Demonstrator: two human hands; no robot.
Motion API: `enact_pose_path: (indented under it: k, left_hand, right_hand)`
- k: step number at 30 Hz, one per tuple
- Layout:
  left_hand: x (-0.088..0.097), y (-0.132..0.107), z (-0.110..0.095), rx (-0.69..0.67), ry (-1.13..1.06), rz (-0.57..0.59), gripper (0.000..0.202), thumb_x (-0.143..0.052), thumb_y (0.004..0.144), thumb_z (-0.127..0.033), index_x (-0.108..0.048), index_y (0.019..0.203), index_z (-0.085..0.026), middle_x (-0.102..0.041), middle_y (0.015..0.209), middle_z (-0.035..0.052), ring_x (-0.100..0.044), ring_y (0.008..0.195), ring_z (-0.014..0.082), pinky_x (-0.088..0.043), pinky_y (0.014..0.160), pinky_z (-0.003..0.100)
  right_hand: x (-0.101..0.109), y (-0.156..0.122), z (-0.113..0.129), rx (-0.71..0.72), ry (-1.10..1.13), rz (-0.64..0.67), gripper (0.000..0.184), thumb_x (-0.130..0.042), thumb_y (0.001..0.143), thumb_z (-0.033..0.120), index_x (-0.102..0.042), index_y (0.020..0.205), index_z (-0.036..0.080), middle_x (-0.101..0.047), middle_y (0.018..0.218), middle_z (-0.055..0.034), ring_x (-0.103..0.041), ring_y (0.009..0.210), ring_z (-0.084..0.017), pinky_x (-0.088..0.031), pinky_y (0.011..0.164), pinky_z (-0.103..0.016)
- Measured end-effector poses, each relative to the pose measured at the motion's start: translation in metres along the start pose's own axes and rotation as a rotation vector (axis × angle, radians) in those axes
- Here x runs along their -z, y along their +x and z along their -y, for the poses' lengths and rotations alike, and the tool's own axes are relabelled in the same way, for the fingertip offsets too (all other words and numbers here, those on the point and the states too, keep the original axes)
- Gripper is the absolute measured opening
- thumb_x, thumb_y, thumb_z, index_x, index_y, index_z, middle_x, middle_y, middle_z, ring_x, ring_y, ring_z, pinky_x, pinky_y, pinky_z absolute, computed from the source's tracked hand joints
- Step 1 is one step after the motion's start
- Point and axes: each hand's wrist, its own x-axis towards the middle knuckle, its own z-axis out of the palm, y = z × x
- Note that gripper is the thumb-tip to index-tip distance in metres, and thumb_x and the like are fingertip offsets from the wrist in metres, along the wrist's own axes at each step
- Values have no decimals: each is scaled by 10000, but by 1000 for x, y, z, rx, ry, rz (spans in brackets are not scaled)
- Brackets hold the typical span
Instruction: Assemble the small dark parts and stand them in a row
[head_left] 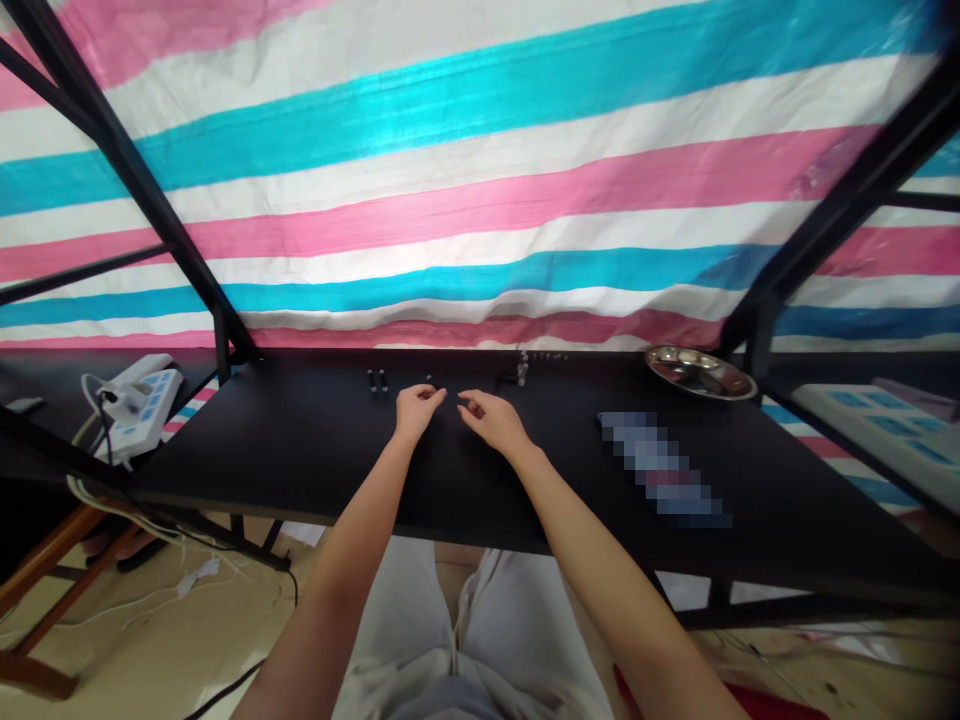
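Observation:
My left hand (417,412) is closed in a pinch above the black table, thumb against the fingers. A small dark piece with a pale tip (430,380) shows at its fingers, much like the small black cylinders lying to its left. A short gap away, my right hand (495,420) faces it with fingers curled and thumb drawn in. Whatever may lie between those fingertips is too small to make out. Two small black cylinders with pale ends (377,380) lie side by side left of my left hand.
Small clear and dark pieces (522,372) lie behind my right hand, with several tiny bits beyond. A shiny metal dish (700,373) sits at the back right. A blurred-out flat object (664,470) lies right of my arm. A power strip (150,410) stands at the left.

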Motion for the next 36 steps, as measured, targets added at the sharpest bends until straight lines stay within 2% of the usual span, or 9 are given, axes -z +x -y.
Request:
enact_pose_path:
  k: [3, 6, 9, 19, 36]
  left_hand:
    - [12, 8, 7, 21, 360, -174, 228, -589, 703, -359, -678, 781, -163, -638, 709, 37, -574, 683, 151, -408, 672, 249]
    - [25, 14, 7, 122, 595, -209, 237, -538, 742, -345, -682, 863, -199, -666, 779, 44, -602, 764, 175, -414, 709, 255]
    - [34, 18, 7, 186, 705, -220, 264, -512, 760, -354, -681, 904, -209, -677, 865, 70, -611, 840, 212, -420, 745, 285]
    - [35, 28, 17, 241, 758, -209, 304, -497, 774, -371, -677, 959, -209, -675, 930, 107, -616, 885, 254, -435, 746, 317]
    - [36, 26, 8, 289, 760, -185, 296, -527, 759, -372, -673, 962, -215, -669, 961, 105, -607, 918, 250, -436, 766, 320]
  right_hand:
    - [0, -1, 0, 2, 26, -10, 231, -480, 793, 290, -640, 931, 199, -625, 706, -13, -550, 615, -127, -418, 625, -235]
    - [-1, -1, -1, 21, 43, -22, 206, -481, 789, 275, -651, 878, 199, -636, 726, -22, -558, 629, -129, -425, 631, -236]
    - [-2, -1, -2, 25, 55, -19, 200, -479, 790, 273, -652, 861, 202, -636, 724, -21, -558, 628, -129, -428, 631, -236]
    - [-2, -1, -2, -11, 39, 2, 191, -490, 779, 263, -653, 860, 204, -622, 683, -2, -552, 615, -119, -420, 623, -222]
    - [1, -1, -2, -17, 43, -25, 203, -484, 778, 278, -662, 847, 210, -636, 677, -11, -557, 600, -124, -420, 607, -226]
